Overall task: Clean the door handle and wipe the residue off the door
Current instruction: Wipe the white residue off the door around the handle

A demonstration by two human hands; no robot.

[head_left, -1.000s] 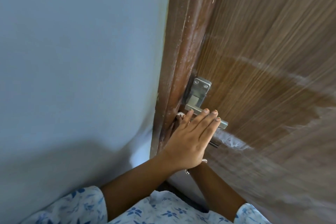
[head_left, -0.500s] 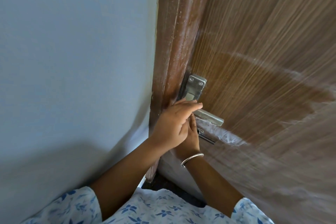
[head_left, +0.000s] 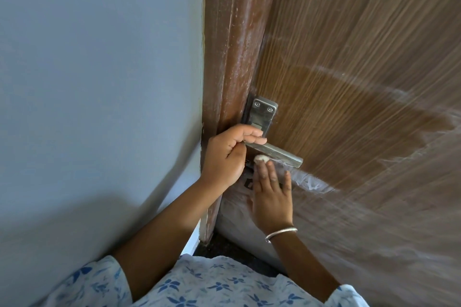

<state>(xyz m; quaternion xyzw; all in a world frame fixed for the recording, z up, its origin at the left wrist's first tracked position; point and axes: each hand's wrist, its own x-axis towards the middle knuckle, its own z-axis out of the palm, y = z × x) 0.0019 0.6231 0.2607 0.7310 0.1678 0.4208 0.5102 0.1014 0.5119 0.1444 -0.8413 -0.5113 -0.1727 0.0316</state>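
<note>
Your left hand [head_left: 225, 157] clasps the lever [head_left: 282, 154]; it runs right from that grip, your flat right hand [head_left: 273, 197] pressing a wad [head_left: 260, 158] beneath.

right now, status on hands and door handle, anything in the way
Left hand grips door handle near its pivot. Right hand flat, fingertips pressing white wad under it. Whitish residue on door below; nothing blocking.
</note>
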